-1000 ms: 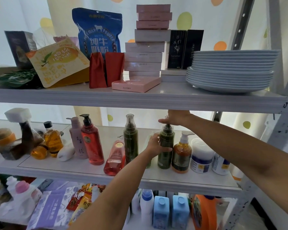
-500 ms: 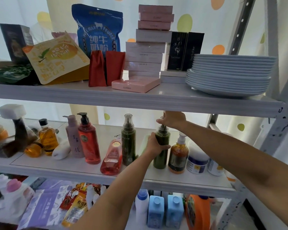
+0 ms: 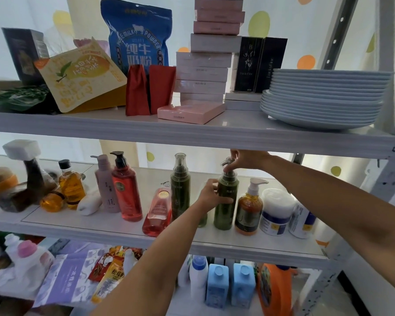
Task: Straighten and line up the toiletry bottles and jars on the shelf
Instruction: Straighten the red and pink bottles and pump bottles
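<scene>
on the middle shelf [image 3: 123, 233], my left hand [image 3: 211, 193] wraps the upright green bottle [image 3: 226, 201] beside the amber pump bottle [image 3: 249, 208]; my right hand [image 3: 246, 159] fingers pinch its pump top.

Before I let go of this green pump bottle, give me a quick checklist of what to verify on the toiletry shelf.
1. Left hand grips the green pump bottle round its body: ok.
2. Right hand pinches the pump head: ok.
3. Green pump bottle stands upright: ok.
4. Gap to the amber pump bottle beside it: cannot tell, they look very close.
5. Pink bottle upright: not ok, it tilts toward the tall green bottle.
</scene>
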`<state>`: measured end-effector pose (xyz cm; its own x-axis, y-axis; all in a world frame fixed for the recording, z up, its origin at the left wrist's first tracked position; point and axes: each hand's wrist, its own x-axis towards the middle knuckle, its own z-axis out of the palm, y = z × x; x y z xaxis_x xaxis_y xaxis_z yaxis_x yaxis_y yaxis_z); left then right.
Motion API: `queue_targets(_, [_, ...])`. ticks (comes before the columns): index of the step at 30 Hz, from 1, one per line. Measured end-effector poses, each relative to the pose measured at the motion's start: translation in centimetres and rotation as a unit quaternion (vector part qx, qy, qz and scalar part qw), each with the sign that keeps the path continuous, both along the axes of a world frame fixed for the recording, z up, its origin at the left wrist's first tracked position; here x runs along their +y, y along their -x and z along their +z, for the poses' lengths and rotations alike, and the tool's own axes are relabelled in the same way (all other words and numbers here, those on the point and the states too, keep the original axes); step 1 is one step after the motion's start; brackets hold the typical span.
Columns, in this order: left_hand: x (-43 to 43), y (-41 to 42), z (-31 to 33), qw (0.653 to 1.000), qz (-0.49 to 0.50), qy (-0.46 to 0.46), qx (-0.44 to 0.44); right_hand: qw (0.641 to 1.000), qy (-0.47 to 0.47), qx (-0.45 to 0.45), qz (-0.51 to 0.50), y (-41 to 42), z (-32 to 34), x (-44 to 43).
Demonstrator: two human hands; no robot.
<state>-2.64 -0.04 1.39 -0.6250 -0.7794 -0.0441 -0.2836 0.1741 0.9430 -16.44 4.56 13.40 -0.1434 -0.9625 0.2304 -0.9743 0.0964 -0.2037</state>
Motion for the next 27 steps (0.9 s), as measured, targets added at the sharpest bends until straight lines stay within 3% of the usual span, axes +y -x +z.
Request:
queue_targets(9, [-0.6, -0.4, -0.2, 0.999, -0.012, -0.033, 0.014, 0.999, -0.003, -0.044, 0.000, 0.6, -0.6, -0.8])
queue_targets(14, [-1.2, -0.5, -1.1, 0.999, -0.028, 0.008, -0.035, 0.994, -0.034, -0.102, 0.013, 0.7, -0.6, -0.9])
queue_targets(18, [-2.2, -0.6, -2.0, 0.995, -0.038, 0.012, -0.095, 0.948, -0.076, -0.308, -0.034, 0.8, -0.6, -0.9])
queue_targets(23, [-2.7, 0.6, -3.9, 0.978, 0.010, 0.067, -0.199, 0.908, -0.165, -0.366, -0.115, 2.1, -1.9, -1.8])
queue_targets(27, [-2.5, 1.0, -4.4, 0.948, 0.041, 0.134, -0.287, 0.868, -0.205, -0.436, -0.118, 2.8, -3.1, -3.5])
